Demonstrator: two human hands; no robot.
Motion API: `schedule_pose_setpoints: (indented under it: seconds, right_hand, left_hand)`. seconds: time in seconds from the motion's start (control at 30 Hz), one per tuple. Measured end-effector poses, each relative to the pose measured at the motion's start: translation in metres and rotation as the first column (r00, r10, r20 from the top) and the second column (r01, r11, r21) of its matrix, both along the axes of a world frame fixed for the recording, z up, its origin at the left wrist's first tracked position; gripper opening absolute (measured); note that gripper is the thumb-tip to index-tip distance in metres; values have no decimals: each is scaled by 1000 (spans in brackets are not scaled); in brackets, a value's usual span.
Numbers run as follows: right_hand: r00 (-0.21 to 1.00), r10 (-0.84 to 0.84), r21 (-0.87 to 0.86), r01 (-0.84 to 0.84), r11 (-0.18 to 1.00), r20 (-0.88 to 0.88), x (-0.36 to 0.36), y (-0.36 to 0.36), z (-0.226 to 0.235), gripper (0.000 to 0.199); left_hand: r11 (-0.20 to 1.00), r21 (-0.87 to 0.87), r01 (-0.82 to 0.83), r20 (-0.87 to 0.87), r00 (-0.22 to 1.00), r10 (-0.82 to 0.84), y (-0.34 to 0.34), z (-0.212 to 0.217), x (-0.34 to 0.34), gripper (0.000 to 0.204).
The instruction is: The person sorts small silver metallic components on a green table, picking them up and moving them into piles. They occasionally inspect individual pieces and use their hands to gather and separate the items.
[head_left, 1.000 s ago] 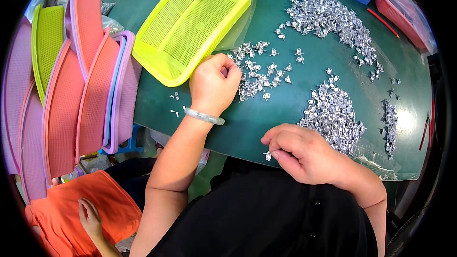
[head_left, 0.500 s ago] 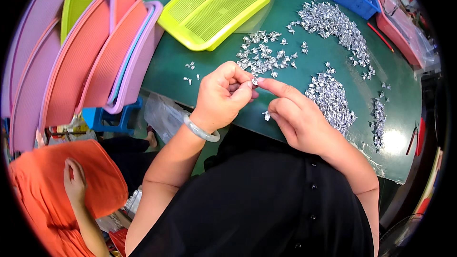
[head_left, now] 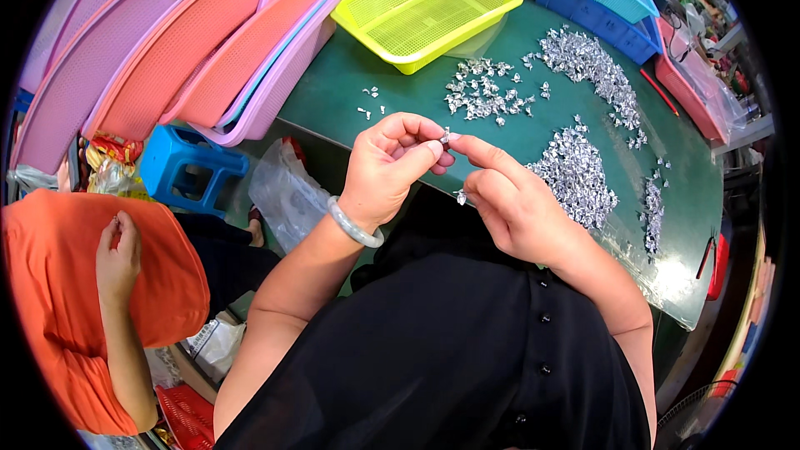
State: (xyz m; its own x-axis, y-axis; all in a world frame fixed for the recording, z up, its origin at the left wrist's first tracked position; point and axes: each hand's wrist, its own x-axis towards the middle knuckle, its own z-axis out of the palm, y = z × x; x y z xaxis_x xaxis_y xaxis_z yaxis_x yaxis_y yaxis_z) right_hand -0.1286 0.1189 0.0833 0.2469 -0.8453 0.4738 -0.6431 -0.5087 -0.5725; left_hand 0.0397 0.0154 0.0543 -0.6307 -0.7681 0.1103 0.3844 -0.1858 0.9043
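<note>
Right hand: curled fingers grip a second piece near the near edge of the tabletop; the forefinger extends left to the metal piece. Pressing or light contact cannot be told.
Left hand: fingers closed, pinching one silver-coloured metal piece at the fingertips, in front of the torso.
Hand change: one second ago the left hand was out at the loose group, apart from the right; it has since come nearer, and both hands meet at one piece.
Meaning for the work: judged to have passed from reaching to two-handed handling of a single piece.
Half-second comparison: hold essentially unchanged; the second piece remains in the right hand.
Near pile: to the right, beyond the right hand; no clear change.
Loose group: beyond both hands, now untouched.
Yellow-green basket: at the far side, no visible contents; the view has shifted around it.
Far pile: far right, no clear change.
</note>
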Motion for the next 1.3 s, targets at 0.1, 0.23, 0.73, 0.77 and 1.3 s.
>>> schedule_pose_setpoints:
  seconds: [0.1, 0.23, 0.73, 0.77, 1.3]
  right_hand:
    - [1000, 7, -1, -7, 1000, 8, 6, 0, -1, 11]
    - [998, 50, 20, -51, 998, 40, 9, -3, -2, 12]
    - [996, 91, 1, -91, 996, 23, 19, -8, -1, 15]
    - [995, 91, 11, -91, 996, 29, 20, -7, -1, 15]
    - [991, 131, -9, -131, 991, 35, 32, -10, -2, 15]
  left_hand:
    - [999, 33, -25, -18, 1000, 26, 4, 2, 4, 14]
    - [996, 21, -91, -24, 996, 92, 6, 1, 7, 13]
    - [996, 76, -44, -12, 999, 45, 0, 0, 24, 20]
    - [996, 82, -37, -16, 999, 38, 0, -1, 25, 20]
    - [966, 258, -3, -86, 996, 26, 1, -2, 43, 21]
